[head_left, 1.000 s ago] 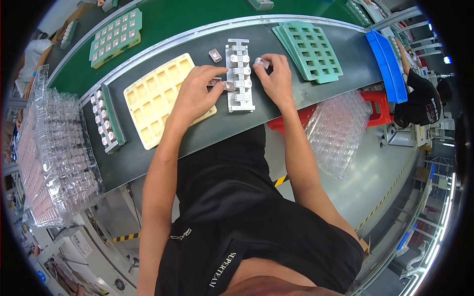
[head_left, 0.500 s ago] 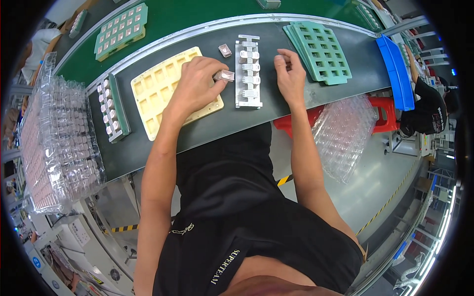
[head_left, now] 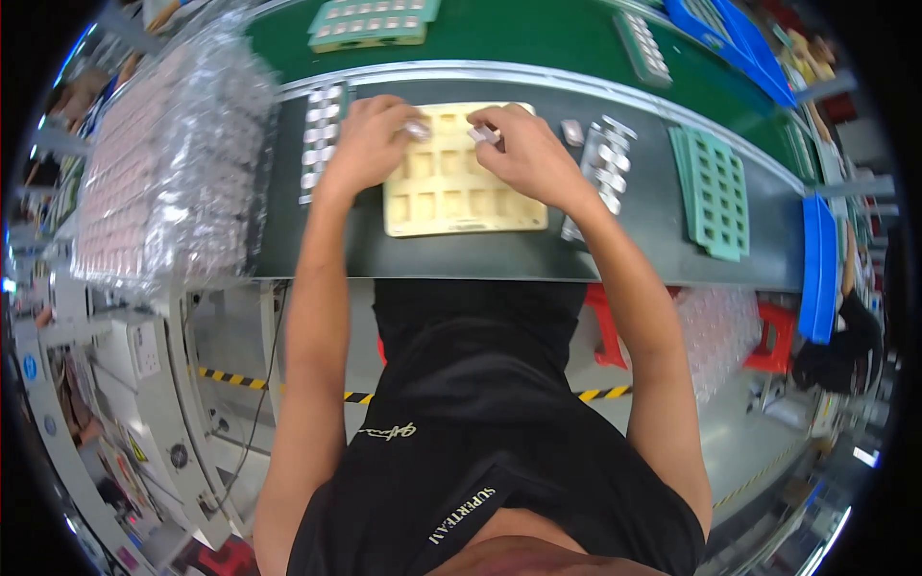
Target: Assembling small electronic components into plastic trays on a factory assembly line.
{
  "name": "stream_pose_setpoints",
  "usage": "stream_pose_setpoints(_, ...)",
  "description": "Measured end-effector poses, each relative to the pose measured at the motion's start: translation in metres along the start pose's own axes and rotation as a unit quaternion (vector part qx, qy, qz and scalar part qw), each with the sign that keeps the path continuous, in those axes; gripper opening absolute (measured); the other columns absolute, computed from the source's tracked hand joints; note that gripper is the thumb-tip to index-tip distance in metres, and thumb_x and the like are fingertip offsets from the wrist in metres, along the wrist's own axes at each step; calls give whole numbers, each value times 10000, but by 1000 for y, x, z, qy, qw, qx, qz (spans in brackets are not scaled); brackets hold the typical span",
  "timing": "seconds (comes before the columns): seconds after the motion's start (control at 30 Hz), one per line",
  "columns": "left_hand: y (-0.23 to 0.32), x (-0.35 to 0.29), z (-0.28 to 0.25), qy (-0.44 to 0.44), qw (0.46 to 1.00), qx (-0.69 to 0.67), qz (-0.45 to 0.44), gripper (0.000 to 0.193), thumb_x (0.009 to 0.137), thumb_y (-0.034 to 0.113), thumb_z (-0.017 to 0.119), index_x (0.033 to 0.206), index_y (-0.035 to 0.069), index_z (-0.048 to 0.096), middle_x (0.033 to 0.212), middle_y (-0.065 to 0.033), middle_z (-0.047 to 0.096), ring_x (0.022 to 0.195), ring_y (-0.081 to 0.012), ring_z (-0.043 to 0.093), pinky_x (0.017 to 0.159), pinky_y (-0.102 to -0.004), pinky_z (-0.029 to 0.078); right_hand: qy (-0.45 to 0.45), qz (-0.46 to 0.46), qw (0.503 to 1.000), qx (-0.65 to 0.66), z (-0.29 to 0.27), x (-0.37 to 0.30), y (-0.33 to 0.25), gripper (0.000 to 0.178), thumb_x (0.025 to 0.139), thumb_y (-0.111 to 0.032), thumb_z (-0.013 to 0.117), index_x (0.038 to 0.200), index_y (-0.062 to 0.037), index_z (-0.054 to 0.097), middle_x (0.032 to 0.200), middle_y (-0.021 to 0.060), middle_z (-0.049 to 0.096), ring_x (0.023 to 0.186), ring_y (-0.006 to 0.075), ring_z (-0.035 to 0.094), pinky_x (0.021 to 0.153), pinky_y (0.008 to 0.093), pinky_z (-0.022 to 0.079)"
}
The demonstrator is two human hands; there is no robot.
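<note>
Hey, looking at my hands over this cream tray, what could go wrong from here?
The left hand holds a small piece and the right hand a second piece, both above the cream tray; either might slip from the fingertips.

The loose piece lies to the right of the right hand and could get knocked.

The right forearm passes close to the metal rack and might nudge it.

Black shirt [head_left: 480,413]: pale block capitals [head_left: 463,514] slanted beside the neckline; pale script [head_left: 389,431] sat on the left.
Cream tray [head_left: 523,219]: tiny dark print on the near rim was illegible.
White machine cabinet [head_left: 154,403]: it bore a yellow warning label [head_left: 138,449].
Round blue sign [head_left: 30,367]: its pale mark was unclear.
</note>
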State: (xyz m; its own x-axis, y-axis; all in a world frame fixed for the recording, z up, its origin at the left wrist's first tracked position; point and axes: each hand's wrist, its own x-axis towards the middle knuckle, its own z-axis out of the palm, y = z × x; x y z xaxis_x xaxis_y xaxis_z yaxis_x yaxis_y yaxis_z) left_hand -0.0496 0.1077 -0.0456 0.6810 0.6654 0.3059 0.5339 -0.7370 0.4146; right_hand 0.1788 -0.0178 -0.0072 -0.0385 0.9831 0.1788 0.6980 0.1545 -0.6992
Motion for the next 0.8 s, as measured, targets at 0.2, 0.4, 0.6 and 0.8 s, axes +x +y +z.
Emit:
stream_pose_setpoints(0.2,33,11,28,69,997,-38,-21,357,774,119,661,1121,80,735,1161,-154,674,1158,-376,575,994,-492,442,28,-44,990,-133,33,32,12,308,856,-134,677,1122,16,646,1052,260,599,971,445,602,842,499,499)
stream_pose_setpoints(0.4,37,-14,24,98,992,-54,-61,258,857,241,660,1056,101,746,1113,-68,660,1098,-311,531,928,-475,425,-18,2,993,-117,28,40,-16,350,869,-167,712,1159,18,644,998,227,629,856,368,659,767,448,523)
stream_pose_setpoints(0.6,31,-7,29,79,996,-44,10,191,846,123,657,1011,96,750,1047,-15,698,1027,-270,569,906,-427,452,-59,-10,987,-148,27,46,-19,345,858,-144,711,1161,16,663,983,205,650,855,341,664,781,438,522)
stream_pose_setpoints(0.8,41,7,37,80,993,-91,-11,301,795,71,642,1080,79,737,1127,-44,712,1091,-310,576,940,-458,457,-55,14,986,-158,8,35,-10,409,850,-147,709,1235,-20,658,1035,204,665,914,357,664,831,440,524)
